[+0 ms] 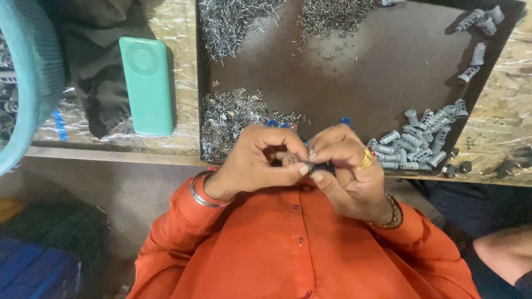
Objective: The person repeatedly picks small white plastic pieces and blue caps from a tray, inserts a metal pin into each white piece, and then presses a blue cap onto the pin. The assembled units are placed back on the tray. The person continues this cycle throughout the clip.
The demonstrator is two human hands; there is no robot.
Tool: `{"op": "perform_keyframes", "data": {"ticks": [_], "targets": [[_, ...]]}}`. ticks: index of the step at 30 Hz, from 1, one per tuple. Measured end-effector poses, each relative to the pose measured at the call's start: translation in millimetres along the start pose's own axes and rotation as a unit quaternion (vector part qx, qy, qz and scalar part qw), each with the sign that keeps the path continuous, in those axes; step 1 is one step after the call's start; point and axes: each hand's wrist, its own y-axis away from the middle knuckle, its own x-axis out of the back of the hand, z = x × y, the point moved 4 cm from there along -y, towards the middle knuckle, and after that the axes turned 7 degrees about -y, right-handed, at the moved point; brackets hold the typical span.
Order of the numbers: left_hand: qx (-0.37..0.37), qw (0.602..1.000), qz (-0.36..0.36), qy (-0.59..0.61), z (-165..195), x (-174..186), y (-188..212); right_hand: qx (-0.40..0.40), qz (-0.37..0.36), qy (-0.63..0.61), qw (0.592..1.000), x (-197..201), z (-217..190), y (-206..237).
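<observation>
My left hand (260, 160) and my right hand (346, 169) meet close to my chest, just below the front edge of a dark brown tray (343, 72). Between their fingertips they pinch one small dark part (318, 165), mostly hidden by the fingers. A silver bangle sits on my left wrist; a gold ring and a beaded bracelet are on my right. I wear an orange shirt (288, 249). Just past my hands on the tray lie a heap of small shiny metal pieces (227, 119), a few blue bits (346, 120) and a pile of grey ribbed plastic plugs (421, 141).
Thin metal pins (233, 25) and tiny metal parts (330, 15) are heaped at the tray's far edge; more grey plugs (476, 39) lie at its right. A mint-green slab-shaped device (147, 86) rests on the board table left of the tray. A teal basket (25, 77) stands far left. Another person's arm (504, 252) shows bottom right.
</observation>
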Motion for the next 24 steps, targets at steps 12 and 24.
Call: {"op": "perform_keyframes", "data": {"ticks": [12, 24], "targets": [[0.045, 0.993, -0.078, 0.076, -10.0, 5.5, 2.0, 0.048, -0.008, 0.166, 0.985, -12.1, -21.2, -19.3], [-0.028, 0.998, 0.012, -0.055, 13.2, 7.6, 8.7, 0.150, -0.028, 0.698, 0.699, 159.1, 15.9, -66.0]]}}
